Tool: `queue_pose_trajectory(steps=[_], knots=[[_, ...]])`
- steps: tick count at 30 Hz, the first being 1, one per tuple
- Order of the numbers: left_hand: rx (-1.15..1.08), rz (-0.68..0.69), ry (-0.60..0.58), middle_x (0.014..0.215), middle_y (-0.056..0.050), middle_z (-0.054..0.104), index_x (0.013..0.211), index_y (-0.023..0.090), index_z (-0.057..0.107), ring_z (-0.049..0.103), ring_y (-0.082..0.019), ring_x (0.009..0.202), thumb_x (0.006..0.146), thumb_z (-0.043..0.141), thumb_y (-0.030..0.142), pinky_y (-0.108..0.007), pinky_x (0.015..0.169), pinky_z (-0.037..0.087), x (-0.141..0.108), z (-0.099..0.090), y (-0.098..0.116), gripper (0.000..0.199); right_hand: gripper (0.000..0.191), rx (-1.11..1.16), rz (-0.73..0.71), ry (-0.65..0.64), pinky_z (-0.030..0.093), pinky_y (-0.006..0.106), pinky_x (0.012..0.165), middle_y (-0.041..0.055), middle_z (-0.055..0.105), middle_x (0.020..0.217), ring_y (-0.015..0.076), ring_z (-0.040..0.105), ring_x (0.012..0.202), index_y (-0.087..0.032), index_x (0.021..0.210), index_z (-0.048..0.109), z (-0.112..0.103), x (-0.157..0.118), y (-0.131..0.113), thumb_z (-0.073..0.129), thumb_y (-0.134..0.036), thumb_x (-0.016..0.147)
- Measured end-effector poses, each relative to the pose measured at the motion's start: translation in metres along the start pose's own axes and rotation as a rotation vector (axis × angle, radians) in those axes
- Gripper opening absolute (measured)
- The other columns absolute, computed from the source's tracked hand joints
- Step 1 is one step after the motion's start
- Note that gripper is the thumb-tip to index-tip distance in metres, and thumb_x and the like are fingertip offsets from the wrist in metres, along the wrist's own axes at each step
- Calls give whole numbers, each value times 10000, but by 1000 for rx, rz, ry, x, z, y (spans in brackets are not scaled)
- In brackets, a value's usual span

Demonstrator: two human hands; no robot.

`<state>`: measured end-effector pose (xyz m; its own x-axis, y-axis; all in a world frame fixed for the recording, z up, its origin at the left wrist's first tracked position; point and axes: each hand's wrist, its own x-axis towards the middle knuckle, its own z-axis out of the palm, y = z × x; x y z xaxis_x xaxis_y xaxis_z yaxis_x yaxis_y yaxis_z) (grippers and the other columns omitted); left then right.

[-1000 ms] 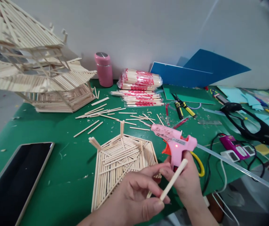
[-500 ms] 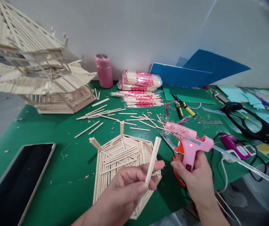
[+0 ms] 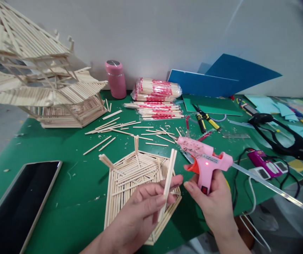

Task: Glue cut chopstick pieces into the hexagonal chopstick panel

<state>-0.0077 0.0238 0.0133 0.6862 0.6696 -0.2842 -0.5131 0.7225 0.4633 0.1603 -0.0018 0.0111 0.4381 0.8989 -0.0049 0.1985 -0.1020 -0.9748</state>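
Between the thumb and fingers of my left hand (image 3: 143,208) a pair of wooden sticks (image 3: 169,173) is pinched, lying side by side and tilted nearly upright. My right hand (image 3: 212,201) is wrapped round the handle of a pink glue gun (image 3: 204,155), its nozzle pointing left and a small light glowing on its side. A clear glue stick (image 3: 270,185) runs out of its back. Below my left hand lies a many-sided stick platform (image 3: 111,201), partly hidden by that hand. Two short posts (image 3: 136,145) of bundled sticks rise from its far and left corners.
A stick pagoda model (image 3: 61,91) stands at the back left, near a pink flask (image 3: 116,79). Wrapped stick bundles (image 3: 156,93) and loose sticks (image 3: 114,127) lie behind the platform. Yellow-black pliers (image 3: 204,120), a phone (image 3: 21,201) and a purple power strip (image 3: 265,164) surround the work.
The glue gun in my right hand has moved left, closer to the paired sticks. My left hand has tilted the sticks slightly and still holds them.
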Motion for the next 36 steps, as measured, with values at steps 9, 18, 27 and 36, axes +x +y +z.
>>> queue_pose_trajectory(steps=[9,18,27,36], knots=[[69,11,32,1162,-64,589,681,173,682,416,-282,1162,686,657,238,-435,1010,169,2,-4,-5,70,345,170,121,11,486,193,472,-52,570,650,95,552,530,-211,899,479,11,-3,4,705,-237,640],[478,161,-6,1191,-20,563,740,245,690,303,-238,1249,728,621,214,-416,1008,216,0,0,-7,76,261,110,117,-73,548,301,608,40,694,773,206,660,681,-175,858,563,13,-5,-9,690,-256,645],[743,300,-9,1256,1,506,818,275,632,295,-204,1257,760,574,165,-465,1031,153,-4,0,-11,137,214,-81,50,-82,528,315,656,69,699,828,226,651,731,-164,860,639,6,-6,-7,661,-256,668],[547,164,-5,1245,-24,519,776,244,665,349,-233,1226,749,599,186,-444,1002,228,-4,-3,-7,92,159,16,1,-101,491,244,468,10,644,614,160,594,524,-173,744,609,-2,-2,-3,685,-252,628]])
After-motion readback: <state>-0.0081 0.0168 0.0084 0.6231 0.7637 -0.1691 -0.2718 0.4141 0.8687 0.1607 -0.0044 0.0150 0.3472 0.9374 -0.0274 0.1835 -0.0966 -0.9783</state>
